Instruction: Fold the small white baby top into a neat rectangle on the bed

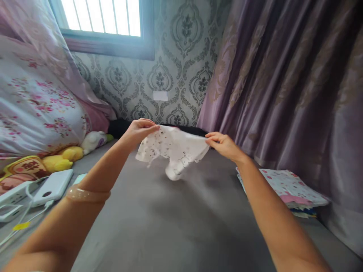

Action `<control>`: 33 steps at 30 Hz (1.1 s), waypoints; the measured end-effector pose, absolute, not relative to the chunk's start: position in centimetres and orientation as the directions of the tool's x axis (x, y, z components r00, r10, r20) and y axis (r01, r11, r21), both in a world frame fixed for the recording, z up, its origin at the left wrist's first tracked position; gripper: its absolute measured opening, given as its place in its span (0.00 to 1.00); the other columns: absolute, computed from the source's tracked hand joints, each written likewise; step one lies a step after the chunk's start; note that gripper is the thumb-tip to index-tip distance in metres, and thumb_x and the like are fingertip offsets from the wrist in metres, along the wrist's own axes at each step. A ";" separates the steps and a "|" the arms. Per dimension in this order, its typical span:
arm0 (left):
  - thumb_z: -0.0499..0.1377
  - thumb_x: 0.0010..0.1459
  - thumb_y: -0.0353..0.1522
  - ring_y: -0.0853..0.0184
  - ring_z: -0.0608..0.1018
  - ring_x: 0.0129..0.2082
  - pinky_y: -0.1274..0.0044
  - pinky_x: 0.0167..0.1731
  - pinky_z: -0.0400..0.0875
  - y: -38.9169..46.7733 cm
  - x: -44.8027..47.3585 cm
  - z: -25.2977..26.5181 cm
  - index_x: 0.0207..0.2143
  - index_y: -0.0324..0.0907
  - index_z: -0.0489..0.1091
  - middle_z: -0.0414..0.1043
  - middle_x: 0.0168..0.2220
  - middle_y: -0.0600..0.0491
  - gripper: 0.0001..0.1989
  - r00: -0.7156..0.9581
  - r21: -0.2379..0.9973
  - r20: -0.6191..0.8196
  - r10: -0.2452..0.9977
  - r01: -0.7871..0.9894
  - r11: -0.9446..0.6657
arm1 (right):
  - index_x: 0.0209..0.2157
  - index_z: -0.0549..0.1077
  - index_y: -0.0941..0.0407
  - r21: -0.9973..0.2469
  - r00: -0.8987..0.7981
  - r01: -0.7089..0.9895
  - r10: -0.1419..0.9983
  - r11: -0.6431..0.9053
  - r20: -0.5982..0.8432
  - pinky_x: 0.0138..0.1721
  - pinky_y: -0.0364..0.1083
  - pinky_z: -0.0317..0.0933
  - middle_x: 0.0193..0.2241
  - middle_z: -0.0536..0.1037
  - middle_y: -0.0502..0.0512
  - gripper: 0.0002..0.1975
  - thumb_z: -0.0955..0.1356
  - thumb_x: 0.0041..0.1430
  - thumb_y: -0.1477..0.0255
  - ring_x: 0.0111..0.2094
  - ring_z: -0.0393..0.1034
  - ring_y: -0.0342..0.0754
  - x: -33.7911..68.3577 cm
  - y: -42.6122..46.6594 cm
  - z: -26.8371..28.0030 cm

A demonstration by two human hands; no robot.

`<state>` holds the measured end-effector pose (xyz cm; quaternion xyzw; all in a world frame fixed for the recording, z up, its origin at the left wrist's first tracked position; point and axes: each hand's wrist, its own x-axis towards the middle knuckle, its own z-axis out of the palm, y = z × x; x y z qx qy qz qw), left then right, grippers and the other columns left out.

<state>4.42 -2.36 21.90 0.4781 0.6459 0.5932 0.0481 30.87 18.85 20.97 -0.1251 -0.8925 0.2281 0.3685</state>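
Note:
Between my hands hangs a small white garment with dark little prints, held up over the grey bed sheet. My left hand pinches its upper left corner between thumb and fingers. The upper right corner is pinched by my right hand. Its top edge is stretched roughly straight, while the lower part hangs loose and is blurred, as if swinging. Whether it is a top or a pair of trousers I cannot tell.
At the right lies a stack of folded printed cloth beside purple curtains. To the left are a white power bank with cables, a power strip, yellow plush toys and a floral cover. Dark cloth lies along the wall.

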 end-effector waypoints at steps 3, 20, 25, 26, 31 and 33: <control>0.66 0.41 0.46 0.68 0.70 0.22 0.77 0.22 0.63 -1.9 4.0 21.7 0.26 0.40 0.77 0.71 0.22 0.51 0.17 -0.466 0.809 0.405 0.786 0.583 -0.072 | 0.27 0.78 0.55 -0.485 -0.623 0.085 0.426 0.871 0.656 0.46 0.49 0.63 0.39 0.77 0.56 0.15 0.65 0.57 0.60 0.41 0.71 0.49 30.2 19.6 20.8; 0.51 0.58 0.37 0.67 0.68 0.28 0.76 0.31 0.62 1.9 4.2 17.8 0.32 0.42 0.68 0.65 0.26 0.55 0.09 -0.594 0.695 0.615 0.519 0.719 -0.002 | 0.34 0.72 0.55 -0.328 -0.363 0.378 0.464 0.866 0.808 0.38 0.46 0.59 0.32 0.74 0.58 0.19 0.55 0.66 0.62 0.35 0.67 0.50 26.7 18.7 17.5; 0.50 0.61 0.38 0.66 0.69 0.32 0.75 0.36 0.64 -1.4 5.3 17.5 0.36 0.42 0.72 0.65 0.32 0.51 0.13 -0.417 0.463 0.776 0.473 0.886 0.021 | 0.36 0.72 0.55 -0.242 -0.399 0.382 0.396 0.892 0.827 0.40 0.47 0.59 0.34 0.72 0.57 0.20 0.55 0.68 0.61 0.37 0.67 0.50 28.4 16.3 17.1; 0.51 0.61 0.39 0.66 0.69 0.32 0.76 0.35 0.64 -2.5 5.7 17.6 0.36 0.42 0.72 0.65 0.32 0.52 0.14 -0.401 0.446 0.781 0.479 0.895 0.022 | 0.36 0.72 0.55 -0.228 -0.418 0.368 0.380 0.901 0.825 0.40 0.47 0.60 0.34 0.72 0.57 0.20 0.55 0.68 0.60 0.36 0.67 0.50 29.1 15.6 17.3; 0.55 0.59 0.42 0.68 0.68 0.28 0.76 0.29 0.63 -9.3 8.2 19.1 0.36 0.45 0.75 0.66 0.31 0.54 0.13 -0.393 0.436 0.776 0.492 0.899 0.030 | 0.34 0.74 0.54 -0.249 -0.519 0.264 0.355 0.932 0.778 0.37 0.46 0.61 0.30 0.74 0.54 0.16 0.61 0.65 0.60 0.33 0.69 0.47 32.9 11.1 19.2; 0.56 0.59 0.41 0.70 0.67 0.25 0.77 0.25 0.61 -11.6 8.7 19.9 0.37 0.45 0.75 0.66 0.31 0.55 0.12 -0.387 0.433 0.780 0.493 0.901 0.022 | 0.33 0.75 0.53 -0.312 -0.553 0.232 0.389 0.921 0.737 0.35 0.46 0.62 0.30 0.75 0.53 0.15 0.63 0.64 0.59 0.32 0.69 0.47 34.0 9.6 20.2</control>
